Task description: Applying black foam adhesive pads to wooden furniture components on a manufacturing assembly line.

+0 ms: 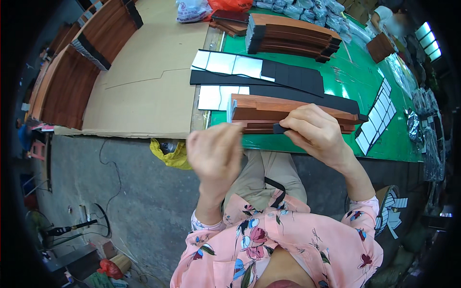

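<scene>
The small black pad (pixel 280 127) sits against the near front face of the wooden strip stack (pixel 288 115), at the near edge of the green table (pixel 355 81). The stack's long axis runs from 9 o'clock to 3 o'clock, with a slight drop toward 3 o'clock.

The right hand (pixel 314 130) is the nearer hand. It lies on the stack, and its fingers (pixel 297 126) curl down over the front face, touching the black pad from the 3 o'clock side. The pad projects from the fingertips toward 9 o'clock. The fingers are closed on the pad and press it against the wood.

The left hand (pixel 215 152) is raised off the table, at about 8 o'clock from the pad and apart from it. It is blurred. Its fingers appear bunched together, but whether they hold anything cannot be determined.

At 12 o'clock from the stack lie black foam sheets (pixel 288 74) with white backing sheets (pixel 221 62). A second pile of wooden strips (pixel 293 36) lies beyond them.
</scene>
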A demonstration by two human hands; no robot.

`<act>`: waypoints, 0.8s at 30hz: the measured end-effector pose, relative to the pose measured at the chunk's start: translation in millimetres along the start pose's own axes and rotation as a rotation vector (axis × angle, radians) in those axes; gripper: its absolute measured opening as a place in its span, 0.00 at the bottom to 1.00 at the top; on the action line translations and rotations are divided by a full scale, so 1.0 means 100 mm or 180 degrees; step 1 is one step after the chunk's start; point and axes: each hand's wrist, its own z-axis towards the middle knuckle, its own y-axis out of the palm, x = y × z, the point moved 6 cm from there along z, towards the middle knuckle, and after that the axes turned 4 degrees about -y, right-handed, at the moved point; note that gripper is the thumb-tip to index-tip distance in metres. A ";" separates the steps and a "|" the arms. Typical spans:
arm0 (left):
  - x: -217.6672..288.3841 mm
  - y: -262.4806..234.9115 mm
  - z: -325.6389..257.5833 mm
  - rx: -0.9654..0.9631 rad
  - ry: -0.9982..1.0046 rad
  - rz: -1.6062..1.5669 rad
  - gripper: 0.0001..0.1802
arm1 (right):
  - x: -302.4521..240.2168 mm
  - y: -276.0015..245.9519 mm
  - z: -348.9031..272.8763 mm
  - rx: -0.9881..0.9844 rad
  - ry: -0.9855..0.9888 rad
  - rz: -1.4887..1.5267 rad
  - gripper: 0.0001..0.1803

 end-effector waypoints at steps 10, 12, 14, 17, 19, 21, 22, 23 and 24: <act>-0.75 0.53 0.20 -0.0675 -0.0983 -0.2124 0.31 | 0.19 0.29 0.35 0.0247 0.0846 0.0970 0.13; -0.77 0.59 0.18 -0.0736 -0.1117 -0.2522 0.33 | 0.24 0.31 0.35 0.0158 0.1042 0.1024 0.13; -0.72 0.59 0.16 -0.0744 -0.1219 -0.2652 0.35 | 0.29 0.35 0.33 0.0071 0.1247 0.1082 0.13; -0.73 0.59 0.15 -0.0656 -0.1184 -0.2812 0.36 | 0.27 0.38 0.37 0.0056 0.1143 0.1040 0.12; -0.77 0.59 0.15 -0.0568 -0.1048 -0.2860 0.37 | 0.29 0.42 0.39 0.0085 0.1212 0.1118 0.11; -0.76 0.61 0.14 -0.0728 -0.0766 -0.2654 0.39 | 0.29 0.44 0.42 0.0067 0.1202 0.1066 0.12; -0.76 0.61 0.14 -0.0734 -0.0769 -0.2662 0.39 | 0.29 0.44 0.42 0.0052 0.1187 0.1012 0.12; -0.78 0.64 0.12 -0.0873 -0.1072 -0.2866 0.38 | 0.31 0.44 0.42 0.0051 0.1197 0.1009 0.12; -0.80 0.69 0.09 -0.1011 -0.1379 -0.3061 0.38 | 0.32 0.46 0.41 0.0005 0.1198 0.0979 0.13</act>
